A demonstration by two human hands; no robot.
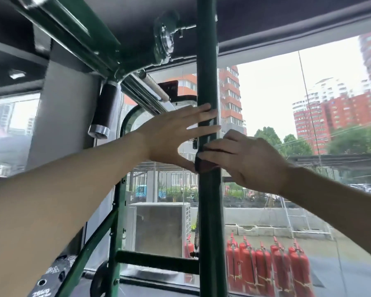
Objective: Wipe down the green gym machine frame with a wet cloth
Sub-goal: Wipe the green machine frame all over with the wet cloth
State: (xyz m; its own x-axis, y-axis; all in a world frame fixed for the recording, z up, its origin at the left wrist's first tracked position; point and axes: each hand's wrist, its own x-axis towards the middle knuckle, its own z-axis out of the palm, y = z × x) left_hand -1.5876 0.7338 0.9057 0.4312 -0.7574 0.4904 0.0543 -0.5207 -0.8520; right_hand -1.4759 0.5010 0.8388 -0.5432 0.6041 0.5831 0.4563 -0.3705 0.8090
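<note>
Mid-post [208,82]: my right hand [244,157] pinches the dark cloth [204,165] against it; left hand [171,133] open, fingers flat on the post. Lower post and crossbar [156,261] likely still to wipe.

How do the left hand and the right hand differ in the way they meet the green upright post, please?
The left hand lies higher with straight spread fingers; the right hand sits lower, fingers curled. The left touches the green upright post bare; the right presses a dark cloth on it. Both touch the post.
</note>
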